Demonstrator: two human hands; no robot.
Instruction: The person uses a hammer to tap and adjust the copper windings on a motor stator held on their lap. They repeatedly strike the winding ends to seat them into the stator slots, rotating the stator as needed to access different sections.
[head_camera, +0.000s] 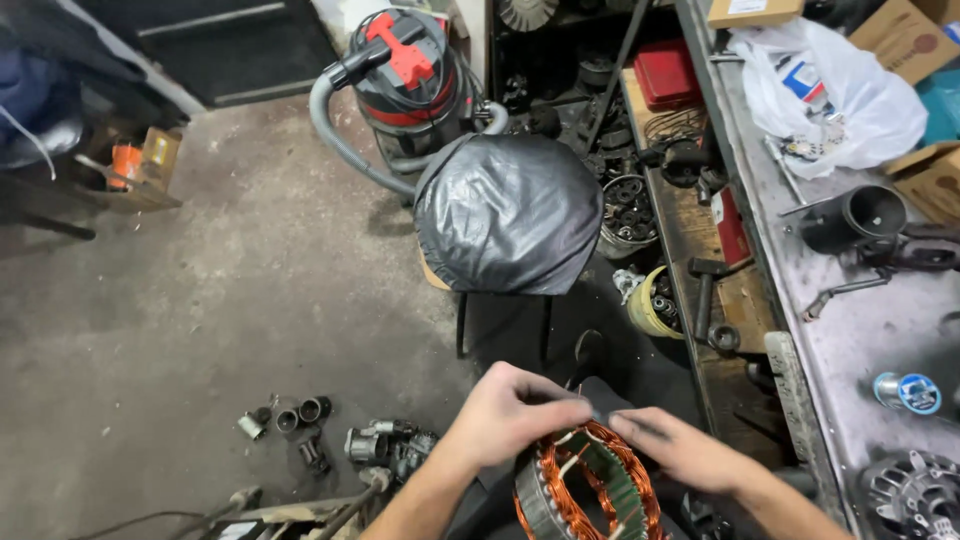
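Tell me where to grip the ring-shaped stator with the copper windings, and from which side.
Grip the stator by its grey laminated steel outer band, coming in from both outer sides, probably safest. It stands tilted on edge, so that band faces outward on the left, while copper coils crowd the rim. The left hand and right hand already rest at its upper rim.

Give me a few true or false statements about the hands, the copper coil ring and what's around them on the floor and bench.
1. Both hands, left hand and right hand, are on the copper-wound ring. True.
2. The stool has a bare wooden seat. False: a black plastic cover is over it.
3. A red and grey vacuum cleaner stands behind the stool. True.
4. The white plastic bag lies on the floor. False: it is on the workbench.
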